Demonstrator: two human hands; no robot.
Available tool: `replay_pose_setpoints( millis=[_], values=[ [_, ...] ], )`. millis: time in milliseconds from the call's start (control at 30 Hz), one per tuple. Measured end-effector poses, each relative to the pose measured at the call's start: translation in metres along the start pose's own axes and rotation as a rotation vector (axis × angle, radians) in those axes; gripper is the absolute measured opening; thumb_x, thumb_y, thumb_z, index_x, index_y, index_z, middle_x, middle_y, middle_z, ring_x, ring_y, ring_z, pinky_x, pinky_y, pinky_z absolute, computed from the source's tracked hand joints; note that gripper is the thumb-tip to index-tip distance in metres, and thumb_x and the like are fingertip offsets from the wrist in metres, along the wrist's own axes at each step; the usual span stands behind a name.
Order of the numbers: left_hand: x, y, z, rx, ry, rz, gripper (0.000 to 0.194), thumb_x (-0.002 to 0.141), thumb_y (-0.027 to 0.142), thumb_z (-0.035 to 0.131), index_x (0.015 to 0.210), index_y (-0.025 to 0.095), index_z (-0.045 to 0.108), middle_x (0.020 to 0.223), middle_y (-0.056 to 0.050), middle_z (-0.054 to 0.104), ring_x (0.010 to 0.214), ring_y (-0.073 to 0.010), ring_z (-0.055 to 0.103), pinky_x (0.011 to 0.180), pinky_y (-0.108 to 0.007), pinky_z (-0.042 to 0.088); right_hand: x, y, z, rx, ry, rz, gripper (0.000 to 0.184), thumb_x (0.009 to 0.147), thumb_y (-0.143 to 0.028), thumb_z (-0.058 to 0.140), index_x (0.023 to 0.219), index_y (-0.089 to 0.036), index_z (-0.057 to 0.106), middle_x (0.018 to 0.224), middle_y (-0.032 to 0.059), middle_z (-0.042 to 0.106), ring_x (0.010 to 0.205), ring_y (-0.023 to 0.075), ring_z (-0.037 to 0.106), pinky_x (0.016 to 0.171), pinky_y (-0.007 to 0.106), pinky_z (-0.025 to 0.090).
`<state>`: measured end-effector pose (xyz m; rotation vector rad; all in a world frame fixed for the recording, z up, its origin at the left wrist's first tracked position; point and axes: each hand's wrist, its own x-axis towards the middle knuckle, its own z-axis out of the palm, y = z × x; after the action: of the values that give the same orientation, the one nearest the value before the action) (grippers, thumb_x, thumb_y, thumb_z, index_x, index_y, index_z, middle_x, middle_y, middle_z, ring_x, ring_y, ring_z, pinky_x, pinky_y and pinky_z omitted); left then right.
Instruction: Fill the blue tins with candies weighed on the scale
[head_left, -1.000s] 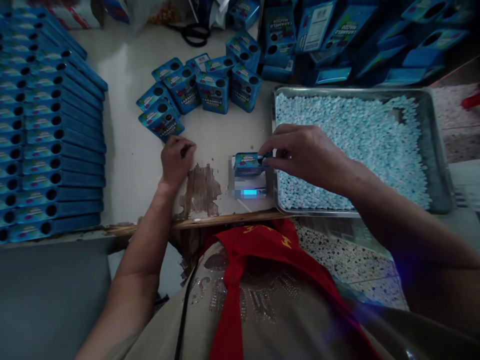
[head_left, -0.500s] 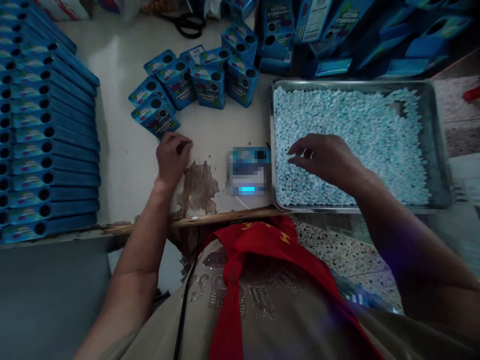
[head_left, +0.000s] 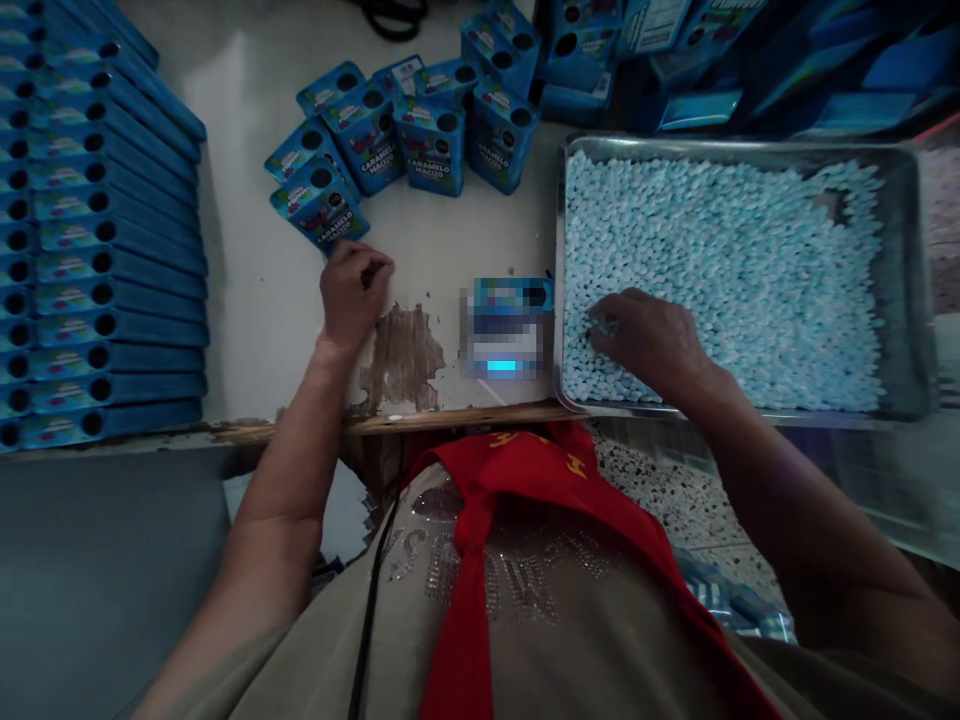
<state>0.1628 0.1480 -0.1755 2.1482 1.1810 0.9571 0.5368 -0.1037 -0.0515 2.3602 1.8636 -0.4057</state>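
In the head view my right hand (head_left: pixel 646 340) is down in the metal tray (head_left: pixel 906 380), its fingers closed on pale blue candies (head_left: pixel 720 270) near the tray's left side. My left hand (head_left: pixel 354 290) rests on the table with fingers curled in and nothing visible in them. It lies just below the nearest blue candy box (head_left: pixel 321 205), close to its lower edge. Between my hands a blue box (head_left: pixel 510 293) sits on a small device with a lit cyan display (head_left: pixel 501 366), perhaps a scale; that area is pixelated.
Several blue boxes (head_left: pixel 431 145) stand in a cluster beyond my left hand. Rows of stacked blue boxes (head_left: pixel 112 270) line the left side. More boxes (head_left: pixel 577 60) are behind the tray. Black scissor handles (head_left: pixel 394 18) lie at the back. The wooden table edge (head_left: pixel 465 418) is chipped.
My right hand has lowered from above the candies into them, and its fingers have closed. My left hand stays by the box. The whole view has shifted slightly.
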Motion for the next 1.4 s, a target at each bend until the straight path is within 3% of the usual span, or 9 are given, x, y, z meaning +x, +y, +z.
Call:
replay_pose_setpoints(
  millis=[100,467,767,900,1033,1133,1267,1400],
  values=[
    [0.0,0.0,0.0,-0.002,0.015,0.023,0.002,0.102,0.028,0.08,0.102,0.026,0.08,0.117,-0.009,0.076,0.106,-0.0279,0.076,0.105,-0.041,0.067,-0.001,-0.001,0.0,-0.001,-0.015,-0.003,0.034,0.107,-0.027,0.071,0.136,-0.019,0.088,0.134,0.022,0.086,0.107,0.0345,0.08,0.076,0.038,0.044],
    [0.0,0.007,0.0,0.027,0.023,-0.021,0.004,0.1,0.022,0.082,0.099,0.025,0.079,0.117,-0.008,0.077,0.112,-0.029,0.078,0.111,-0.043,0.068,0.006,0.002,0.0,0.096,0.028,0.024,0.023,0.1,-0.014,0.072,0.11,-0.02,0.092,0.12,0.0174,0.092,0.109,0.0359,0.085,0.086,0.038,0.053],
    [-0.001,0.003,-0.001,0.003,0.032,-0.004,0.005,0.101,0.023,0.083,0.102,0.027,0.083,0.115,-0.008,0.078,0.107,-0.0273,0.077,0.106,-0.042,0.07,0.006,0.001,-0.004,0.285,0.087,0.022,0.018,0.092,-0.018,0.073,0.101,-0.021,0.089,0.1,0.011,0.09,0.093,0.0285,0.083,0.086,0.037,0.056],
    [0.0,0.003,-0.001,0.003,0.026,-0.007,0.007,0.101,0.021,0.082,0.102,0.028,0.083,0.114,-0.008,0.077,0.107,-0.0279,0.078,0.105,-0.043,0.07,0.005,-0.009,-0.019,0.474,0.147,0.018,0.012,0.091,-0.024,0.075,0.096,-0.024,0.086,0.09,0.0065,0.086,0.084,0.0275,0.081,0.081,0.039,0.058],
    [0.001,0.002,-0.003,0.031,0.037,0.027,0.008,0.101,0.02,0.082,0.101,0.028,0.084,0.115,-0.008,0.079,0.108,-0.0288,0.078,0.103,-0.044,0.07,0.005,-0.036,-0.049,0.426,0.264,-0.11,0.018,0.098,-0.026,0.07,0.1,-0.031,0.087,0.093,0.0055,0.084,0.084,0.0275,0.079,0.082,0.042,0.061],
    [0.001,0.001,-0.004,0.042,0.033,0.041,0.009,0.101,0.019,0.082,0.101,0.028,0.084,0.114,-0.008,0.079,0.107,-0.0285,0.078,0.102,-0.042,0.069,0.009,-0.054,-0.065,0.343,0.327,-0.27,0.024,0.102,-0.022,0.064,0.104,-0.029,0.087,0.101,0.0072,0.085,0.087,0.0256,0.078,0.083,0.04,0.06],
    [-0.001,0.001,-0.004,0.061,0.021,0.044,0.009,0.104,0.017,0.08,0.102,0.025,0.083,0.114,-0.007,0.078,0.108,-0.0282,0.078,0.107,-0.042,0.068,0.016,-0.059,-0.066,0.295,0.354,-0.417,0.027,0.104,-0.016,0.066,0.114,-0.025,0.09,0.106,0.0094,0.085,0.089,0.0252,0.077,0.077,0.037,0.054],
    [-0.001,0.001,-0.002,0.052,0.028,0.043,0.009,0.102,0.015,0.081,0.099,0.023,0.083,0.113,-0.008,0.077,0.104,-0.0279,0.078,0.103,-0.042,0.066,0.017,-0.055,-0.06,0.427,0.448,-0.458,0.03,0.103,-0.011,0.07,0.12,-0.026,0.089,0.104,0.0077,0.084,0.084,0.0239,0.076,0.078,0.039,0.057]
  ],
)
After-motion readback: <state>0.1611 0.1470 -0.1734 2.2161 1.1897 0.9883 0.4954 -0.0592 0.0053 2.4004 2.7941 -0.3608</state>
